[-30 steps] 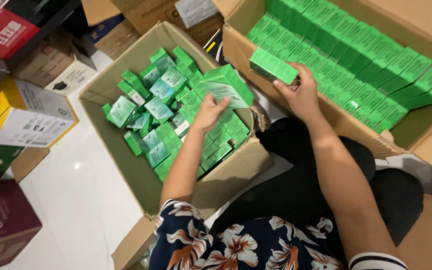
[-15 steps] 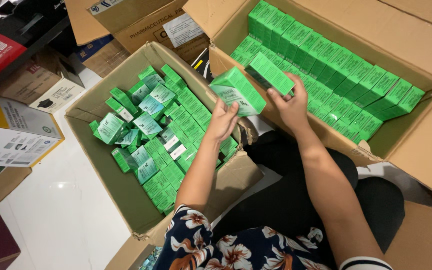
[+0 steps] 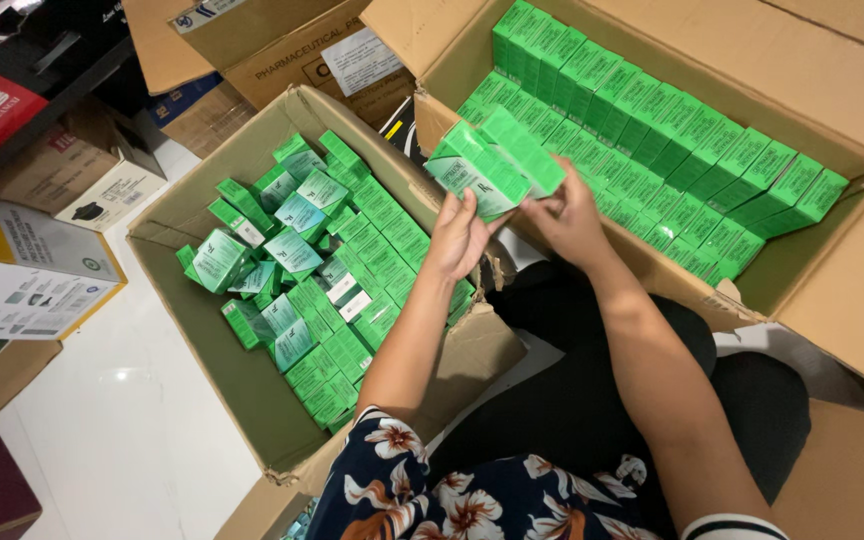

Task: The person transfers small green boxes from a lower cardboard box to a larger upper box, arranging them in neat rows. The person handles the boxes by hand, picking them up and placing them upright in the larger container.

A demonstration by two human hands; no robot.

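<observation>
Green rectangular cardboard cartons [image 3: 492, 165], clasped between left hand [image 3: 460, 235] and right hand [image 3: 570, 215], long axes slanted toward the right-hand brown cardboard box [image 3: 812, 290].

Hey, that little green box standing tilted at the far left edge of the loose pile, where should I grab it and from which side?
Probably take the tilted green box from above, pinching its two broad faces near the raised top end. That end sticks up clear of the pile, while its lower part is wedged among neighbouring boxes and close to the left carton wall.
</observation>
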